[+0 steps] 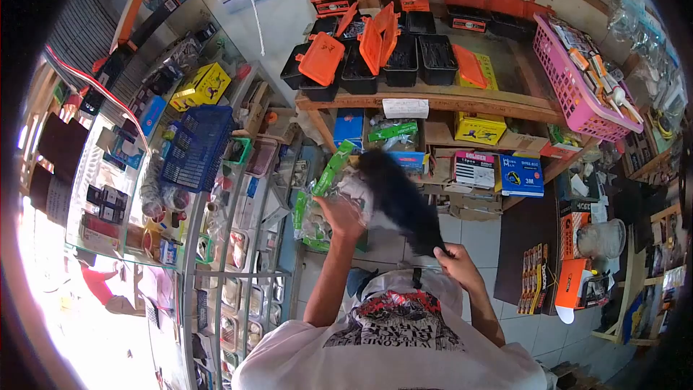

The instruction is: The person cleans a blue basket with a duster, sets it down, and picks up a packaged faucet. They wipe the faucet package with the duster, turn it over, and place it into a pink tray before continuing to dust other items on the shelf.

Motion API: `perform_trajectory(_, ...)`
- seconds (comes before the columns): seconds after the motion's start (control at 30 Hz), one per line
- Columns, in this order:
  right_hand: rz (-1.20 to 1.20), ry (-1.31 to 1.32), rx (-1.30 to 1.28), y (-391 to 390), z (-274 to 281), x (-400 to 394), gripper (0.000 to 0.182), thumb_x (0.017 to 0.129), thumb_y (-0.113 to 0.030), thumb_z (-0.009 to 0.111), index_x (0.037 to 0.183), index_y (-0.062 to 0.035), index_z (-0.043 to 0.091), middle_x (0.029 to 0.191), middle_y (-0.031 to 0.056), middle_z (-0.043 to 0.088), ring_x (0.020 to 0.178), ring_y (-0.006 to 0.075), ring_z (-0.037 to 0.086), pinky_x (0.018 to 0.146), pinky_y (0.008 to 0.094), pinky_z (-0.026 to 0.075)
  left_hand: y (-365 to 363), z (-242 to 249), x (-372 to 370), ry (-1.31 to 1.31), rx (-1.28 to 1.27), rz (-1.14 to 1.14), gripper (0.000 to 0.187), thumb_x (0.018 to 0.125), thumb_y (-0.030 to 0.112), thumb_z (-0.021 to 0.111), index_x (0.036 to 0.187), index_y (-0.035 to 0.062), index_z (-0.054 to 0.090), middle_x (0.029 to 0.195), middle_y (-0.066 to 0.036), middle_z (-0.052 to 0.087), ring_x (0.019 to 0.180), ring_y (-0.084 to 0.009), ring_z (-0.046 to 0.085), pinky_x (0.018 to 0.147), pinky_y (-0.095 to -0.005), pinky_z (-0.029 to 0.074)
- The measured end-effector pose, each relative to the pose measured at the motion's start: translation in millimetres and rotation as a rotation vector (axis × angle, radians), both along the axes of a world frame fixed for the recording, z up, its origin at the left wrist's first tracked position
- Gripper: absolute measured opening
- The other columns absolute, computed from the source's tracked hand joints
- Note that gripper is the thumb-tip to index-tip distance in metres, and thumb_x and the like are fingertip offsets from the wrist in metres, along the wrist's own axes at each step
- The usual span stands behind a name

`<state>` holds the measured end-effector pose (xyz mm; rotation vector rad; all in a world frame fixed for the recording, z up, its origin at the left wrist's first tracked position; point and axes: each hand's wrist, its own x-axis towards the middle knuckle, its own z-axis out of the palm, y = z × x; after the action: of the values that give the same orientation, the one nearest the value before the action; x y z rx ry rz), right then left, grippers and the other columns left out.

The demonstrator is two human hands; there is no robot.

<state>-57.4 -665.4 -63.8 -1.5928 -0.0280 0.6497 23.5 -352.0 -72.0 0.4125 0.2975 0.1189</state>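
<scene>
My right hand [459,266] is closed round the handle end of a black feathery duster [404,198], which slants up and to the left in front of my chest. My left hand [342,215] is raised beside clear plastic packets with green labels [333,167]; its fingers are at the packets, and the grip is partly hidden. The duster's blurred tip is close to the right of these packets. More green-labelled packets [302,215] hang just left of my left hand.
Black boxes with orange lids [321,58] stand on a wooden shelf [462,103]. A pink basket [577,90] is at the right. Blue and white boxes [522,175] sit below the shelf. Left is a glass display case [189,274] with a blue basket [196,150].
</scene>
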Motion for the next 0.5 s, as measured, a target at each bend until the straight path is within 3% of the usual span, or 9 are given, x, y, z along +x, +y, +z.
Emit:
perform_trajectory(0.07,0.097,0.024,-0.046,-10.2,-2.7,5.6,0.037,0.1,-0.028,0.063,0.071,-0.0087,0.053,0.058,-0.0067,0.044,0.051,0.0039,0.038,0.046,0.0262,0.031,-4.8,16.6,-2.6,0.03,0.016,0.031,0.098,0.089,0.084,0.025,0.147,0.0069,0.044,0.142,-0.015,0.053,0.129,-0.0354,0.05,0.113,-0.051,0.037)
perform_trajectory(0.1,0.114,-0.027,-0.081,-14.1,-3.3,7.4,0.036,0.1,-0.028,0.063,0.072,-0.0066,0.055,0.059,-0.0066,0.045,0.052,0.0042,0.039,0.048,0.0265,0.032,8.5,-8.1,-6.4,-0.127,-0.014,-0.092,0.098,0.089,0.084,0.025,0.146,0.0068,0.045,0.142,-0.016,0.053,0.13,-0.0353,0.05,0.112,-0.0515,0.038)
perform_trajectory(0.13,0.129,-0.079,-0.116,-17.9,-3.8,9.3,0.035,0.1,-0.028,0.063,0.074,-0.0044,0.058,0.06,-0.0065,0.046,0.054,0.0045,0.04,0.049,0.0269,0.033,27.6,-52.1,-0.8,-0.536,-0.245,-0.275,0.098,0.091,0.083,0.024,0.145,0.005,0.046,0.14,-0.018,0.055,0.129,-0.0357,0.051,0.111,-0.053,0.039)
perform_trajectory(0.23,0.006,-0.02,-0.046,-12.2,-5.5,6.6,0.038,0.099,-0.027,0.064,0.07,-0.0049,0.056,0.057,-0.0054,0.046,0.053,0.0047,0.041,0.048,0.0269,0.032,21.4,-32.4,1.9,-0.36,-0.388,-0.169,0.101,0.088,0.085,0.027,0.145,0.0038,0.046,0.135,-0.019,0.058,0.126,-0.0363,0.055,0.11,-0.0533,0.041)
perform_trajectory(0.27,-0.062,0.033,0.005,-10.3,-5.7,5.6,0.04,0.099,-0.026,0.065,0.067,-0.0063,0.053,0.056,-0.0049,0.046,0.051,0.0047,0.041,0.047,0.0267,0.031,11.5,-17.7,5.2,0.018,-0.152,-0.004,0.108,0.082,0.092,0.026,0.144,0.0061,0.046,0.135,-0.017,0.057,0.124,-0.0369,0.054,0.112,-0.0587,0.035)
perform_trajectory(0.33,0.13,-0.04,-0.051,-18.7,-6.7,9.3,0.04,0.099,-0.025,0.064,0.066,-0.0065,0.052,0.055,-0.0049,0.044,0.05,0.0046,0.04,0.047,0.0268,0.031,18.0,-35.7,4.7,-0.42,-0.275,-0.242,0.106,0.083,0.09,0.026,0.145,0.0063,0.046,0.134,-0.017,0.057,0.123,-0.0377,0.054,0.112,-0.0589,0.036)
perform_trajectory(0.4,0.202,-0.077,-0.051,-23.1,-11.0,10.3,0.039,0.1,-0.024,0.063,0.067,-0.0074,0.05,0.055,-0.0054,0.042,0.049,0.0044,0.036,0.046,0.0272,0.03,20.3,-38.9,4.3,-0.251,-0.204,-0.155,0.108,0.083,0.091,0.027,0.146,0.0054,0.043,0.135,-0.018,0.056,0.123,-0.0388,0.054,0.112,-0.0631,0.034)
perform_trajectory(0.5,-0.057,0.018,-0.004,-19.9,-18.2,7.1,0.035,0.1,-0.025,0.064,0.072,-0.0047,0.055,0.06,-0.0079,0.045,0.056,0.0038,0.04,0.05,0.0262,0.033,24.2,-32.4,8.2,0.001,-0.062,-0.077,0.112,0.08,0.092,0.029,0.148,0.0041,0.039,0.138,-0.02,0.053,0.123,-0.0403,0.052,0.111,-0.0707,0.029)
